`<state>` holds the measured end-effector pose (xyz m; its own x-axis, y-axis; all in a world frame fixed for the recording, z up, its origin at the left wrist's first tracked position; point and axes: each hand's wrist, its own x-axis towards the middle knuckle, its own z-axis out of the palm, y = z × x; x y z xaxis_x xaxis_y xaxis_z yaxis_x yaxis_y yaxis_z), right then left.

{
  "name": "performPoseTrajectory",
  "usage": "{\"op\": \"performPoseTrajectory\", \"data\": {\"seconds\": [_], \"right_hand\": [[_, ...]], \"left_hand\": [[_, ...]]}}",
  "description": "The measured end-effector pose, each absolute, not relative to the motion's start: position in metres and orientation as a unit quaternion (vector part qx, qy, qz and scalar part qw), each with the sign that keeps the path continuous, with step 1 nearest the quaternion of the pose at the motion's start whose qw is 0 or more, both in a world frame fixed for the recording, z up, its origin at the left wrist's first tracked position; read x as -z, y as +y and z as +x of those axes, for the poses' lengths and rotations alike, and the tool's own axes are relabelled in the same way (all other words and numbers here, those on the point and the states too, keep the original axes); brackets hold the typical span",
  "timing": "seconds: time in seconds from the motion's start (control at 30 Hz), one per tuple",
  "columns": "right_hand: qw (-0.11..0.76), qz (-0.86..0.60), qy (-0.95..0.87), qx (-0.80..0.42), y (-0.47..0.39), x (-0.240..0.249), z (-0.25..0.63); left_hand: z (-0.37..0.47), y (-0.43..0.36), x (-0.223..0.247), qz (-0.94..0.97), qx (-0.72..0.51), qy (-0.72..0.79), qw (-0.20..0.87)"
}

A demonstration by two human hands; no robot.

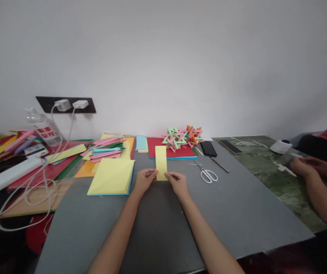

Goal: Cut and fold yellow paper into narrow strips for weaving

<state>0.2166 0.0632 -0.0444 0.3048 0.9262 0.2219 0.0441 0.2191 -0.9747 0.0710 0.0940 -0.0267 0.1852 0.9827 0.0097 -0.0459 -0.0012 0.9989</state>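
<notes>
A yellow paper strip (161, 161) stands lengthwise away from me over the grey tabletop (223, 213). My left hand (145, 180) pinches its lower left edge, and my right hand (177, 182) pinches the lower right edge. To the left lies a stack of yellow square paper (112, 176) with blue sheets under it. White-handled scissors (208, 175) rest to the right of my right hand. Behind the strip, folded paper stars (176, 139) in green, pink and orange sit on red paper (154, 144).
Coloured strips (107, 149), a plastic bottle (45, 129), a white power strip (11, 175) and looping cables are at the left. Phones (208, 148) and a thin stick (219, 164) lie at the back right. Another person's hands (308, 167) are over the green surface at far right.
</notes>
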Motion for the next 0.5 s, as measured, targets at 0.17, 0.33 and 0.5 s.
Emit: {"op": "performPoseTrajectory", "data": {"seconds": [0.17, 0.33, 0.5], "right_hand": [[0.631, -0.504, -0.476, -0.347, 0.0607, 0.0417, 0.2178], [0.637, -0.489, -0.421, -0.422, 0.0606, 0.0404, 0.2181], [0.653, -0.468, -0.407, -0.435, 0.0618, 0.0401, 0.2188]], "left_hand": [[0.0701, 0.0969, 0.0308, 0.535, -0.454, 0.429, 0.569], [0.0707, 0.0968, 0.033, 0.541, -0.449, 0.427, 0.569], [0.0712, 0.0944, 0.0319, 0.552, -0.441, 0.414, 0.575]]}}
